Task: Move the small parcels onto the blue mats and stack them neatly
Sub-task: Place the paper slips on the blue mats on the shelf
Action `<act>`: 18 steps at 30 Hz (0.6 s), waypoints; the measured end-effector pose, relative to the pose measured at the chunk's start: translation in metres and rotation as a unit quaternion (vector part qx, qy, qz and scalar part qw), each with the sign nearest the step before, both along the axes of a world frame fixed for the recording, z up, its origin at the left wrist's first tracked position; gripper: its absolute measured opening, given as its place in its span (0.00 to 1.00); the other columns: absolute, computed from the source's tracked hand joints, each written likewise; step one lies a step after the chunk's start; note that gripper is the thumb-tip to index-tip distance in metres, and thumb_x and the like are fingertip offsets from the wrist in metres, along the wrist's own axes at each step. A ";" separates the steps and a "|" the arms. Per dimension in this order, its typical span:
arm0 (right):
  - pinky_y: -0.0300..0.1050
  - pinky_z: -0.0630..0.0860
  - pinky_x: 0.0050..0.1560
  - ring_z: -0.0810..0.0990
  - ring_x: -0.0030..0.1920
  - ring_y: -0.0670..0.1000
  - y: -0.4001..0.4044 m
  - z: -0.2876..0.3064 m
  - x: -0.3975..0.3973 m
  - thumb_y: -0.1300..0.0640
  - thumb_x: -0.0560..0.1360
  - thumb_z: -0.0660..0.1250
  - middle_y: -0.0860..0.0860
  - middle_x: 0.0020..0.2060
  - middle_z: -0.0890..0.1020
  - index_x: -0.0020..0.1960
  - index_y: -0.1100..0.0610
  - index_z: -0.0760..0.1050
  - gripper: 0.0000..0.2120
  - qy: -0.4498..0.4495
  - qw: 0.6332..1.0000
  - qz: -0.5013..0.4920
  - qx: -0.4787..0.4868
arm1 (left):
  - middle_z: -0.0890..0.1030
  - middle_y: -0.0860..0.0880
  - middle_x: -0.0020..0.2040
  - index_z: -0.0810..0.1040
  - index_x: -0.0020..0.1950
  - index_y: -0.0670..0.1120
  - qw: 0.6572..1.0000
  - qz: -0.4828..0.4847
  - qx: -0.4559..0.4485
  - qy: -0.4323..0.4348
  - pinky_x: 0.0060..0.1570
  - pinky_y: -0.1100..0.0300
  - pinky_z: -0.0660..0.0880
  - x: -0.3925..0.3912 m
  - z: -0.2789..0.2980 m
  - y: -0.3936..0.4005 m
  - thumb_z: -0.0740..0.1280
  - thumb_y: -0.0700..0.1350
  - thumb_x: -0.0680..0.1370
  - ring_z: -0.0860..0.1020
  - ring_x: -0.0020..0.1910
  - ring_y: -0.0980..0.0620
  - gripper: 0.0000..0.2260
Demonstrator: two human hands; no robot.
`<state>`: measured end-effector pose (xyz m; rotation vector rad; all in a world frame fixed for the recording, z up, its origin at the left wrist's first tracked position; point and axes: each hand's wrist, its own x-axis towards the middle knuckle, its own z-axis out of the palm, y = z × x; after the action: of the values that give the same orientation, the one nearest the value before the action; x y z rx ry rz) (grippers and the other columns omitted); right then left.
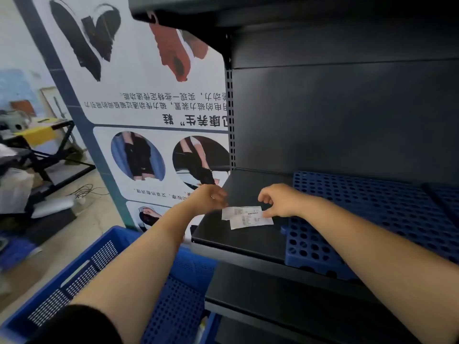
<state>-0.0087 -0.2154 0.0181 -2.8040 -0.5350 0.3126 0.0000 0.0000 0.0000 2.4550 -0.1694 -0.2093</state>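
Two small flat white parcels with printed labels lie overlapping on the dark shelf, just left of the blue perforated mat. My left hand pinches the left end of the parcels. My right hand presses its fingertips on their right end. The mat itself carries nothing that I can see. A second blue mat shows at the far right edge.
A blue plastic crate stands on the floor below my left arm. A tall printed poster board stands left of the dark shelving unit. Another shelf lies below. Tables and clutter fill the far left.
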 end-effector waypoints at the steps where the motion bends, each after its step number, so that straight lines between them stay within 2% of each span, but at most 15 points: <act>1: 0.43 0.73 0.57 0.75 0.58 0.51 0.002 -0.001 0.003 0.54 0.72 0.72 0.52 0.59 0.76 0.63 0.57 0.72 0.21 -0.001 1.000 -0.001 -0.016 | 0.81 0.44 0.56 0.76 0.60 0.42 1.000 -0.011 0.010 0.003 0.52 0.60 0.72 0.005 -0.003 0.000 0.70 0.42 0.74 0.77 0.50 0.48 0.15; 4: 0.43 0.72 0.57 0.74 0.59 0.52 0.009 -0.001 0.008 0.50 0.71 0.73 0.52 0.59 0.75 0.63 0.58 0.72 0.24 0.010 0.999 -0.006 -0.046 | 0.80 0.45 0.56 0.76 0.61 0.43 0.998 -0.042 0.036 0.009 0.58 0.56 0.72 0.016 -0.009 -0.003 0.72 0.42 0.72 0.77 0.54 0.47 0.18; 8: 0.42 0.73 0.54 0.75 0.56 0.51 0.015 -0.004 0.013 0.48 0.69 0.74 0.51 0.57 0.76 0.61 0.57 0.73 0.25 0.045 0.998 -0.021 -0.042 | 0.78 0.48 0.51 0.76 0.60 0.45 0.995 -0.091 0.046 0.017 0.55 0.58 0.72 0.029 -0.014 -0.004 0.74 0.43 0.71 0.76 0.49 0.49 0.19; 12: 0.39 0.70 0.47 0.73 0.49 0.48 0.020 -0.006 0.016 0.50 0.69 0.74 0.48 0.50 0.73 0.60 0.57 0.73 0.24 0.063 0.996 -0.034 -0.046 | 0.78 0.49 0.47 0.79 0.57 0.43 0.990 -0.120 0.070 0.018 0.52 0.60 0.72 0.035 -0.016 -0.001 0.74 0.43 0.70 0.76 0.47 0.49 0.17; 18: 0.38 0.69 0.47 0.72 0.49 0.47 0.023 -0.006 0.018 0.52 0.69 0.74 0.42 0.40 0.71 0.59 0.58 0.75 0.21 0.099 0.993 -0.057 -0.030 | 0.81 0.45 0.49 0.81 0.54 0.43 0.989 -0.130 0.064 0.029 0.50 0.61 0.71 0.037 -0.016 0.005 0.74 0.42 0.70 0.77 0.47 0.50 0.14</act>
<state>0.0093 -0.1921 0.0121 -2.8052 -0.3233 0.5832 0.0369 0.0046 -0.0155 2.5452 -0.4653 -0.4162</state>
